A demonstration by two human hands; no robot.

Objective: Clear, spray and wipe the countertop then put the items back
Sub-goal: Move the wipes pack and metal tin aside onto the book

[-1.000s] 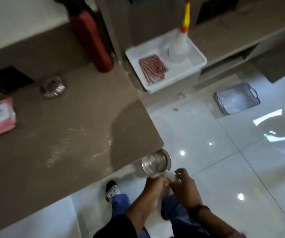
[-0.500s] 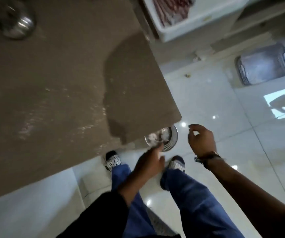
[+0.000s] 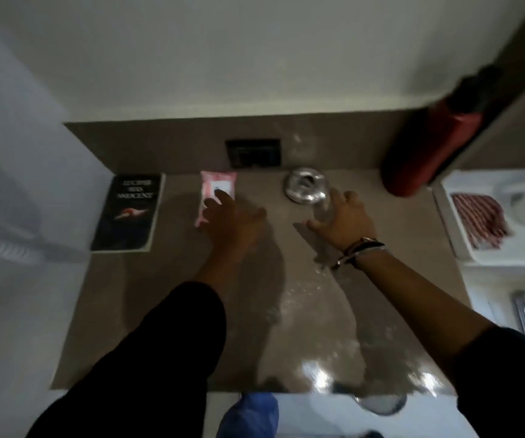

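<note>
I see both hands spread flat-fingered, gripping nothing, over the wet brown countertop [image 3: 166, 311]. Left hand [image 3: 234, 222] overlaps the pink wipes pack [image 3: 215, 192] at 11 o'clock; right hand [image 3: 341, 216] sits just below the metal ashtray [image 3: 305, 188] at 12. Black booklet [image 3: 128, 211] far left.

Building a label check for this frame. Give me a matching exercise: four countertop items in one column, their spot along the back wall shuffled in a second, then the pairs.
Items:
1. book
2. pink pack
3. metal bowl
4. red cylinder

Places:
A. far right corner, leaning against the wall
B. far left of the row
C. just beyond the right hand, right of the wall socket
D. under the left hand's fingertips

Pairs: 1-B, 2-D, 3-C, 4-A
</note>
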